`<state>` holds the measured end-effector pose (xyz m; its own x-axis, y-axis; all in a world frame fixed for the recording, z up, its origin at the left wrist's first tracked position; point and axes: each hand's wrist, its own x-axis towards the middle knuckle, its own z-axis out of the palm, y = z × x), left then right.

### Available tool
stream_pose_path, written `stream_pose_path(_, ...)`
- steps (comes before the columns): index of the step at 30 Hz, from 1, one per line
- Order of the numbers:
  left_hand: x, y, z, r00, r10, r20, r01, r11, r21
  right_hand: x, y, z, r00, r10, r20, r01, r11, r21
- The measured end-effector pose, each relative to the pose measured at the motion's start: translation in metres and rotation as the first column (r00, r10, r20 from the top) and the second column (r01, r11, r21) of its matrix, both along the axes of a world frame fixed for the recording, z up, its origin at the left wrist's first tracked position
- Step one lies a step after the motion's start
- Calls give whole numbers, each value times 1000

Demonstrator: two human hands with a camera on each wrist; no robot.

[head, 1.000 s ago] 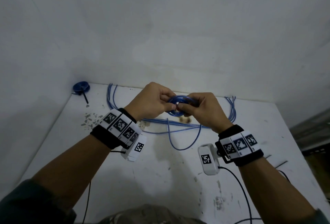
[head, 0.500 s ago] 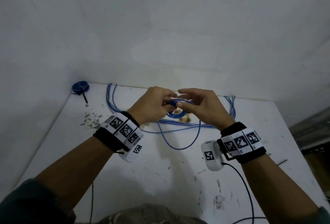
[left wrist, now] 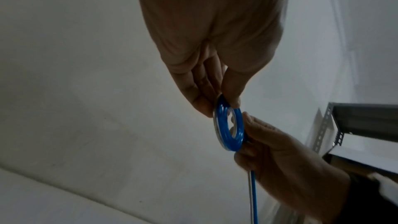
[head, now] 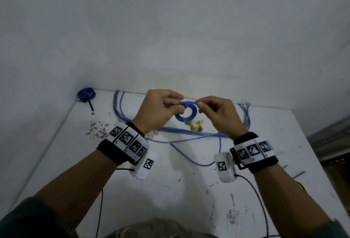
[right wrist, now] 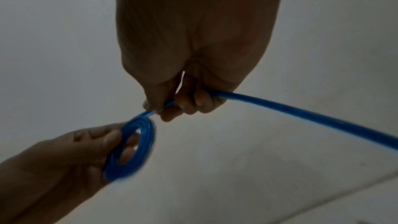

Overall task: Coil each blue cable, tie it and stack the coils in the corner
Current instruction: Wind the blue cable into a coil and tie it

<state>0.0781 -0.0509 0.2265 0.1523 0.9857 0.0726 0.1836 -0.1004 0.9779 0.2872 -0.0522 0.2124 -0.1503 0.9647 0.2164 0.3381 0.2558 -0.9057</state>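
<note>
One tied coil [head: 86,94] already sits in the table's [head: 75,162] far left corner. Above the table, the left hand [head: 157,110] pinches a half-wound coil [head: 186,111] while the right hand [head: 217,116] grasps its loose tail [right wrist: 301,115], feeding it on. Several uncoiled cables [head: 189,132] lie by the wall, so most work appears left.

— Any writing to read here, a label or a brand?

— No letters or numbers that can be made out. The only signs are black-and-white square code markers on the left wristband [head: 126,139], on the right wristband [head: 252,150], and one each on the white camera housings under the wrists [head: 148,163] [head: 222,166].

— And the small marks under the wristband squares?

— Too small to read.
</note>
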Motion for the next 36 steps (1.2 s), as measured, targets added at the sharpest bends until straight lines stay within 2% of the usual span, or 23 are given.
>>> stream_pose_path(4,2,8,4,971,96,220,-105,994,30,-28,-20,-17,979,-144,-146,142,990,-21)
stream_pose_path(8,14,3,3,921,84,380,-84,996,-17,-63,-26,-25,894,-302,-331,293,953,-77)
stream_pose_path(11,16,-1,-5,895,88,438,-53,994,-91,-78,-23,-21,855,-373,-361,368,926,-84)
stream_pose_path(14,3,4,-7,952,35,303,-3,994,-106,-70,-17,-15,926,-325,-193,334,942,20)
stream_pose_path(16,-11,9,-6,988,-52,145,66,994,-88,-55,-10,-8,979,-205,5,204,974,102)
stream_pose_path(19,-23,12,-1,986,-169,-8,169,984,-59,-38,3,13,957,10,289,-39,995,92)
stream_pose_path(21,-26,14,4,984,-169,-61,168,986,-23,-33,9,26,942,87,325,-111,992,55)
stream_pose_path(23,-26,16,7,987,-147,-60,147,989,-4,-31,10,33,959,104,262,-110,994,11)
stream_pose_path(26,-23,16,8,991,-137,-12,137,991,7,-31,6,37,993,79,83,-74,995,-68)
stream_pose_path(31,-14,16,7,993,-100,61,99,995,8,-37,1,39,981,9,-195,-37,990,-137)
stream_pose_path(33,-10,16,9,990,-93,101,91,995,28,-39,1,35,971,-16,-239,-14,993,-121)
stream_pose_path(36,-5,15,10,980,-44,192,40,999,24,-46,-1,23,965,-96,-245,98,995,-3)
